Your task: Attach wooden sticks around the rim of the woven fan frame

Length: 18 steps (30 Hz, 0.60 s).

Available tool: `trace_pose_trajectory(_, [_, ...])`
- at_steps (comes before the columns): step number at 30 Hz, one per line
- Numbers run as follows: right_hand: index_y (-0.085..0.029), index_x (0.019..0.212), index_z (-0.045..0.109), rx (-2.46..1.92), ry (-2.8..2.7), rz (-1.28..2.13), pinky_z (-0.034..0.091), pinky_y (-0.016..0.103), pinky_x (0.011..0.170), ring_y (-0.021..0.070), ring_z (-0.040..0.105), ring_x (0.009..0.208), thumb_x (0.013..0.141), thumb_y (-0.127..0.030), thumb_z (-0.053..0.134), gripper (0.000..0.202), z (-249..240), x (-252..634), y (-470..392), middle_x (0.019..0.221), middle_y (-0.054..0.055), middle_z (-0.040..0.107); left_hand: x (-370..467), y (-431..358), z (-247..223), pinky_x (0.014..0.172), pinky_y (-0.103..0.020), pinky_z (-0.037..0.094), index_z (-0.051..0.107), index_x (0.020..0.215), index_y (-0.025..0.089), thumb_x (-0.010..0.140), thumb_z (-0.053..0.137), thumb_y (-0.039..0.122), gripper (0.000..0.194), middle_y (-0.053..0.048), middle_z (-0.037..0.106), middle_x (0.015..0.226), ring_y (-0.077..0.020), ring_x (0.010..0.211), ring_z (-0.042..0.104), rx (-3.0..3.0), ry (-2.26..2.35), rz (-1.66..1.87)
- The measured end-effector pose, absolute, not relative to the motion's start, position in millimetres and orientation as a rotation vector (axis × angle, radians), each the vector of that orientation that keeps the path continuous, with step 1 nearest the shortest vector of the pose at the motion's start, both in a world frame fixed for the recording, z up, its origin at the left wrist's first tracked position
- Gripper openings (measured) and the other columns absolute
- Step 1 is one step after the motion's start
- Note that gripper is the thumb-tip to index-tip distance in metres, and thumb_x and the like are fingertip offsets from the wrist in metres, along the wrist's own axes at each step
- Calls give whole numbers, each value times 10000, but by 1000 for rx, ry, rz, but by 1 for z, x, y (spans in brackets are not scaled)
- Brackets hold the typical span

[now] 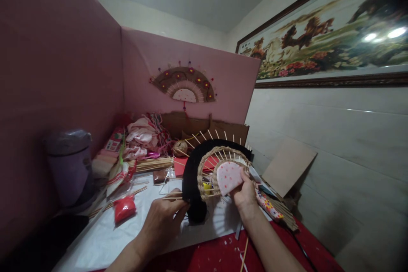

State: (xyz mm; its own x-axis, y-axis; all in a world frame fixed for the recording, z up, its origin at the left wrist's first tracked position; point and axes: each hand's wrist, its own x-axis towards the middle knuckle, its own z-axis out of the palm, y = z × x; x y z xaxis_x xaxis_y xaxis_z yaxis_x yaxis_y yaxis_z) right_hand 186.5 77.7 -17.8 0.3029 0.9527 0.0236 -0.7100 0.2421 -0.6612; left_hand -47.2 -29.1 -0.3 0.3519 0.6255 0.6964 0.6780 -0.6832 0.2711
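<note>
A fan-shaped craft piece is held up over the table, with thin sticks fanning out through a wide black fabric band (191, 170) and a braided twine arc (201, 170). At its base is a pink half-round piece with red dots (228, 177). My right hand (246, 193) grips this base at its right edge, thumb on the front. My left hand (167, 216) is closed at the lower left end of the black band, fingers pinched around the band's edge beside the light sticks. The left fingertips are partly hidden behind the band.
White sheet (95, 238) over a red tablecloth (210, 257); red packet (124, 209) at left. Behind are bundled sticks (151, 164), a twine ball (180, 148) and pink fabric (143, 134). A lidded bin (70, 170) stands left. A finished fan (185, 83) hangs on the pink board.
</note>
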Motion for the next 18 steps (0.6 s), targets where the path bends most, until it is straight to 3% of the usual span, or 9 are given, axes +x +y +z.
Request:
trace_pose_trajectory(6, [-170,908,610,-616,-350,1467,502,408,746,212,645,779,693,-258,639,234,3,170,57,774,49,695,-53,-27,0,617,-252,421,647,771,203,833,433,186,223,-49,677,774,-163,728,617,-2506,-1297,-1261])
trace_pose_trajectory(12, [-172,948,595,-583,-295,1570,517,357,721,173,650,730,703,-118,627,253,9,160,48,759,26,691,-56,-28,-1,592,-253,382,664,756,205,836,445,245,236,-40,678,670,-161,641,617,-2395,-1365,-1226])
trace_pose_trajectory(18, [-158,1000,580,-409,-570,1902,528,353,653,173,639,696,730,-191,625,276,0,157,38,847,56,684,-57,-27,-4,502,-254,317,670,681,206,849,419,293,314,-27,636,532,-135,495,567,-2367,-1476,-1093])
